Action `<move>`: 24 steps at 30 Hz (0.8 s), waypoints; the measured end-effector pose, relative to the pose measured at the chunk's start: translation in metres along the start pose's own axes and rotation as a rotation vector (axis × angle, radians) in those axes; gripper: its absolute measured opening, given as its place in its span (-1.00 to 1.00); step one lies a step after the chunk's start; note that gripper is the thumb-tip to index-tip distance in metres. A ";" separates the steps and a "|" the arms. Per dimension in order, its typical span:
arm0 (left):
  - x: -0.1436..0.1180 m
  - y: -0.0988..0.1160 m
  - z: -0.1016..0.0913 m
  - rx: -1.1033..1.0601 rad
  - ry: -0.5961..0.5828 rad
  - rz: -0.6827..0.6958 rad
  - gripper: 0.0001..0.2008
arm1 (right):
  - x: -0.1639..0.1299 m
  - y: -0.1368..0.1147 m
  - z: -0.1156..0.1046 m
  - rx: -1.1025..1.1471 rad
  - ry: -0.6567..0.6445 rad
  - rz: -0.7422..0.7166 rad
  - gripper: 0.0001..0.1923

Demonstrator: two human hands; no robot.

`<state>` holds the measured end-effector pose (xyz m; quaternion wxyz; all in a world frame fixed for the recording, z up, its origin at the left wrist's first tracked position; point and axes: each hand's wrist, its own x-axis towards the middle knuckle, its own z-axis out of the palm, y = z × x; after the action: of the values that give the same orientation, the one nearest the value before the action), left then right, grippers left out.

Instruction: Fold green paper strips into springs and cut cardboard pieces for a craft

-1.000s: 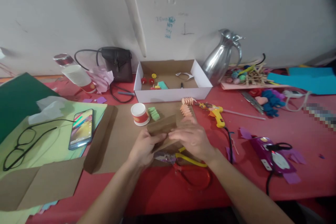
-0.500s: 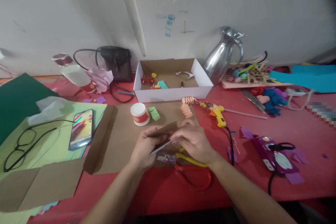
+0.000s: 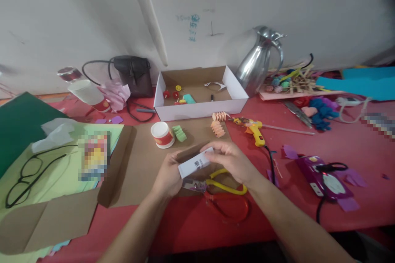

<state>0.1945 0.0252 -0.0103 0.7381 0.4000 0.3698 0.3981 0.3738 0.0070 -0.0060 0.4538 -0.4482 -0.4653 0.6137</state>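
Observation:
Between both hands, above a brown cardboard sheet [image 3: 135,172], is a folded cardboard piece [image 3: 190,166], brown inside, its white face printed in black. My left hand [image 3: 166,176] grips its left end. My right hand [image 3: 231,159] pinches the right end, thumb on the white face. Just below lie scissors [image 3: 210,181] with one yellow and one red handle, their blades partly behind my left hand. A short red-and-white paper cup [image 3: 163,134] stands beyond my left hand, beside a green pleated paper strip [image 3: 179,133]. Orange pleated paper strips [image 3: 218,129] lie farther right.
A white-walled box [image 3: 200,111] with small items stands behind. To the right are a yellow glue gun [image 3: 255,133], its cord, and a purple device [image 3: 321,176]. A metal jug [image 3: 254,68] stands at the back. Glasses [image 3: 23,180] lie left.
The folded cardboard piece has turned, so its printed white face now shows instead of its edge. My right hand has shifted slightly, uncovering more of the yellow scissors handle. The view moved a little.

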 end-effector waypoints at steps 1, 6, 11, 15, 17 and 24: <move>0.000 0.000 0.000 0.000 0.022 0.018 -0.58 | 0.000 -0.001 0.000 0.048 0.002 0.017 -0.81; -0.004 0.001 -0.004 0.094 0.020 0.044 -0.60 | -0.003 -0.005 -0.001 0.245 0.021 0.104 -0.75; -0.009 0.002 -0.003 0.326 -0.008 0.108 -0.68 | -0.002 -0.004 0.000 0.264 0.078 0.114 -0.63; -0.009 0.001 0.000 0.370 -0.004 0.227 -0.77 | -0.002 -0.006 -0.001 0.220 0.084 0.118 -0.70; -0.008 0.002 0.001 0.398 -0.026 0.237 -0.78 | -0.002 -0.007 -0.002 0.232 0.061 0.129 -0.73; -0.007 0.005 -0.002 0.466 0.046 0.269 -0.82 | -0.003 -0.010 -0.009 0.280 -0.022 0.141 -0.86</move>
<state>0.1882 0.0211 -0.0047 0.5578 0.5954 0.4119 0.4057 0.3841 0.0071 0.0025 0.4626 -0.4054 -0.3476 0.7077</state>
